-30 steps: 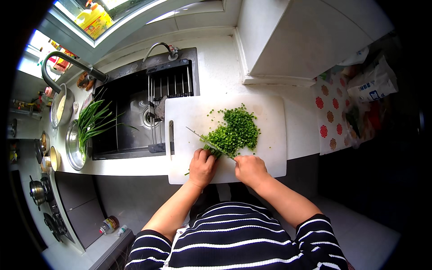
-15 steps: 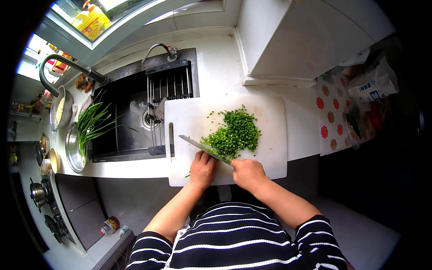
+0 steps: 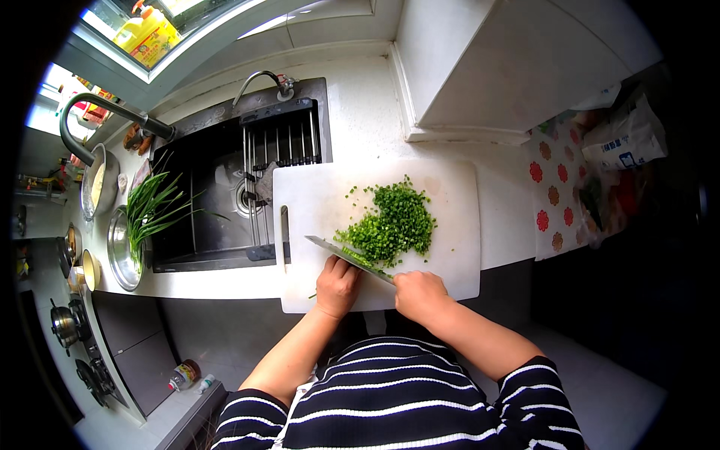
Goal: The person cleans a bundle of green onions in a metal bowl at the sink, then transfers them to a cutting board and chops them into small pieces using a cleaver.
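Note:
My right hand (image 3: 421,294) is closed round the handle of a kitchen knife (image 3: 334,249), whose blade points up and left across the near part of a white cutting board (image 3: 456,225). Against the near side of the blade, my left hand (image 3: 337,288) rests on the board with its fingers curled in. Whatever lies under those fingers is hidden. Just beyond the blade spreads a pile of finely chopped green chives (image 3: 397,225), with loose bits scattered round it. Whole long chives (image 3: 154,202) lean out of a metal bowl (image 3: 120,255) at the left.
A dark sink (image 3: 214,214) with a sliding rack (image 3: 281,139) lies left of the board, which overlaps its edge. Behind the bowl stand a colander (image 3: 111,180) and a tall faucet (image 3: 112,105). A flowered cloth (image 3: 551,191) and a white bag (image 3: 626,139) are at the right.
The knife and my right hand have shifted slightly right and nearer to me. My left hand stays in about the same place, fingers still curled. The chopped pile looks much the same.

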The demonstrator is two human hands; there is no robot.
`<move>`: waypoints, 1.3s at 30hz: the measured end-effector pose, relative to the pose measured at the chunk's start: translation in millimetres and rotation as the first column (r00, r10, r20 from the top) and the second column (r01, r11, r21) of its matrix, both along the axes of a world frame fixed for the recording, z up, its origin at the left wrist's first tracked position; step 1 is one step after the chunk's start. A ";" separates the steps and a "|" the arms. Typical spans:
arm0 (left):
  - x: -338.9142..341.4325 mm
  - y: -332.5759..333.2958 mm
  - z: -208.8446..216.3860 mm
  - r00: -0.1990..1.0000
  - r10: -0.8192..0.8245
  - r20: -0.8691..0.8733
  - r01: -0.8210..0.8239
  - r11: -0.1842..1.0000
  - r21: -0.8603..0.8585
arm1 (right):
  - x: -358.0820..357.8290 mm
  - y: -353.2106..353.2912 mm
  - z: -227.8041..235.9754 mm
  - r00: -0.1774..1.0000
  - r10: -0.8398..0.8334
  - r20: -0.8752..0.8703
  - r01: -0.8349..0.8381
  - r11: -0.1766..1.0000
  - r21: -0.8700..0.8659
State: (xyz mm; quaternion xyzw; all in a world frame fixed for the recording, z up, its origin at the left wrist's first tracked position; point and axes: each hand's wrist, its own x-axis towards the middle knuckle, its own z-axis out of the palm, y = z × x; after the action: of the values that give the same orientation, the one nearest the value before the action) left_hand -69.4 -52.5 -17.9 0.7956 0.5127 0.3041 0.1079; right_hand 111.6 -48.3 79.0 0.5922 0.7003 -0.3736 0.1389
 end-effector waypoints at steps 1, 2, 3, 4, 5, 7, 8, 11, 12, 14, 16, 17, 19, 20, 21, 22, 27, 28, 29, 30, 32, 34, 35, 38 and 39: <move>-0.2 0.6 0.6 1.000 0.000 0.007 0.000 1.000 0.001 | -3.4 3.8 0.0 1.000 -0.004 0.007 0.004 1.000 -0.011; -0.2 1.1 0.5 1.000 -0.003 0.012 0.003 1.000 0.010 | -7.1 7.5 -0.2 1.000 -0.007 0.014 0.008 1.000 -0.023; 0.0 1.5 0.1 1.000 -0.005 0.017 0.005 1.000 0.019 | -10.2 10.9 -0.4 1.000 -0.010 0.021 0.011 0.999 -0.034; -0.1 1.5 -0.4 1.000 -0.007 0.020 0.006 1.000 0.028 | -12.4 13.7 -1.5 1.000 -0.017 0.020 0.018 0.999 -0.033; -0.1 1.3 -0.3 1.000 -0.003 0.019 0.003 1.000 0.025 | -14.2 16.1 -3.2 1.000 -0.024 0.020 0.024 0.999 -0.033; 1.1 1.2 0.7 1.000 0.003 0.020 -0.004 1.000 0.021 | -19.2 19.8 -8.9 1.000 -0.026 0.016 0.026 0.999 -0.025; 1.7 1.0 0.2 1.000 0.003 0.016 -0.003 1.000 0.023 | -22.7 21.4 -15.0 1.000 -0.022 0.013 0.022 1.000 -0.018; 1.1 -0.2 -3.6 1.000 0.005 0.009 -0.005 1.000 0.026 | -30.2 21.5 -33.2 1.000 -0.028 -0.007 0.028 0.999 0.030; 1.1 -1.1 -5.2 1.000 0.006 0.013 -0.006 1.000 0.024 | -30.7 21.0 -38.2 0.999 -0.033 -0.015 0.034 0.998 0.051; 1.3 -3.0 -8.4 1.000 0.013 0.025 -0.014 0.999 0.030 | -29.5 18.5 -45.7 0.996 -0.061 -0.066 0.069 0.990 0.123; 1.2 -3.3 -10.2 0.999 0.024 0.044 -0.026 0.998 0.050 | -26.2 16.2 -49.8 0.985 -0.101 -0.141 0.126 0.975 0.181; 0.7 -4.1 -9.8 0.999 0.017 0.035 -0.019 0.998 0.052 | -21.6 15.1 -51.1 0.974 -0.126 -0.189 0.164 0.965 0.202; -0.3 -6.4 -9.4 1.000 0.007 0.018 -0.008 0.998 0.055 | -15.1 11.0 -49.6 0.963 -0.141 -0.229 0.198 0.949 0.244; -0.3 -6.7 -10.6 1.000 0.011 0.023 -0.012 0.998 0.056 | -13.2 6.0 -46.3 0.966 -0.133 -0.221 0.191 0.945 0.267; -0.3 -6.3 -12.7 1.000 0.015 0.027 -0.017 0.998 0.057 | -12.5 2.8 -42.6 0.969 -0.125 -0.212 0.184 0.939 0.289; 0.4 -6.0 -12.8 0.999 0.018 0.033 -0.020 0.998 0.056 | -12.1 1.1 -36.6 0.975 -0.111 -0.192 0.160 0.950 0.269; 1.7 -5.5 -5.6 0.999 0.022 0.025 -0.023 0.999 0.049 | -12.1 -1.2 -23.3 0.995 -0.051 -0.091 0.067 0.981 0.183; 1.6 -5.3 -4.3 0.999 0.021 0.025 -0.022 0.999 0.045 | -11.8 -0.8 -22.2 0.995 -0.051 -0.085 0.064 0.984 0.164; 1.9 -4.9 -3.5 0.999 0.022 0.033 -0.023 0.998 0.054 | -10.5 -0.5 -20.6 0.996 -0.050 -0.078 0.061 0.988 0.145; 2.4 -4.2 -2.9 0.999 0.022 0.040 -0.024 0.998 0.064 | -9.0 0.0 -18.4 0.996 -0.049 -0.071 0.058 0.990 0.126; 2.0 -4.3 -3.9 0.998 0.022 0.051 -0.025 0.997 0.074 | -4.8 2.9 -5.7 1.000 -0.026 -0.002 0.026 0.999 0.033; 1.5 -3.9 -5.3 0.998 0.018 0.060 -0.023 0.996 0.081 | -4.6 5.9 -1.1 0.999 -0.006 0.036 0.007 1.000 -0.016; 1.5 -3.9 -5.6 0.998 0.019 0.057 -0.024 0.997 0.076 | -5.4 6.7 -0.9 0.999 -0.001 0.041 0.002 1.000 -0.018; -0.4 -2.9 -4.6 0.999 0.020 0.043 -0.023 0.997 0.073 | -12.0 13.8 0.5 0.999 0.020 0.047 -0.019 1.000 -0.016; -0.4 -2.9 -4.5 0.999 0.018 0.038 -0.020 0.997 0.078 | -15.6 16.7 0.5 0.998 0.028 0.047 -0.028 1.000 -0.015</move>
State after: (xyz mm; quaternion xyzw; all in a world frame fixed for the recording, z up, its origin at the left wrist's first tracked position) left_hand -69.8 -55.4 -22.4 0.7885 0.5059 0.3398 0.0834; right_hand 96.0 -31.6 79.5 0.5901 0.7023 -0.3624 0.1649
